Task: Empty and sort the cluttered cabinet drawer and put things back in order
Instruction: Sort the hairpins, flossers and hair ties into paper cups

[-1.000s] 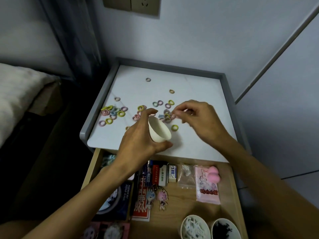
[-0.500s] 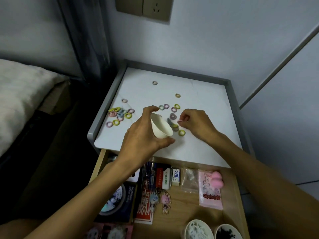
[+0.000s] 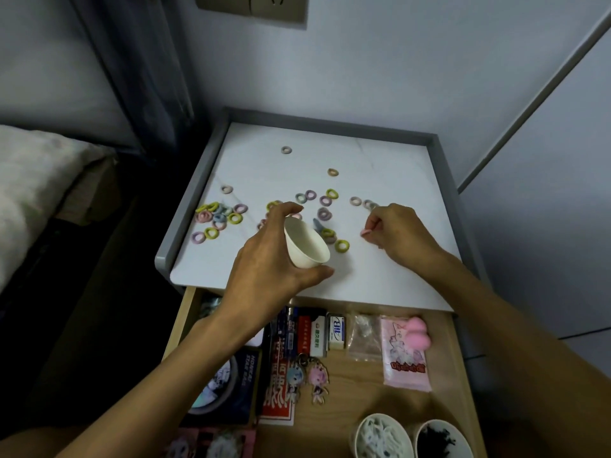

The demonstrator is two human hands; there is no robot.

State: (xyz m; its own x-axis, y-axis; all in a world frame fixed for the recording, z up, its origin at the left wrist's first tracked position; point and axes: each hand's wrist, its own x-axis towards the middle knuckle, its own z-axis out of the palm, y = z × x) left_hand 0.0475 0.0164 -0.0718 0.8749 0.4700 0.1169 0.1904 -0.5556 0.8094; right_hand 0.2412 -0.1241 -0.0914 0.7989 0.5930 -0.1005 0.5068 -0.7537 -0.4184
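My left hand (image 3: 271, 259) grips a small white paper cup (image 3: 305, 243), tilted with its mouth away from me, just above the white cabinet top (image 3: 363, 279). My right hand (image 3: 400, 236) hovers to the right of the cup and pinches a small pink hair tie (image 3: 365, 231) between thumb and fingertips. Several pastel hair ties lie scattered on the top: a cluster (image 3: 218, 219) at the left, a few (image 3: 325, 201) beyond the cup, a yellow-green one (image 3: 341, 246) beside the cup. Below, the wooden drawer (image 3: 357, 401) stands pulled open.
In the drawer lie a dark packet (image 3: 228, 381), red card boxes (image 3: 281, 385), two keychain charms (image 3: 307, 378), an eraser (image 3: 336, 329), a pink packet (image 3: 405, 361) under a pink sponge (image 3: 418, 335), and two bowls (image 3: 383, 436) at the front. A grey rim (image 3: 185, 209) edges the top; a bed (image 3: 39, 180) is left.
My right hand drew back to the right, away from the cup, and now pinches a pink hair tie. The view shifted so the cabinet sits further right. The left hand keeps hold of the cup.
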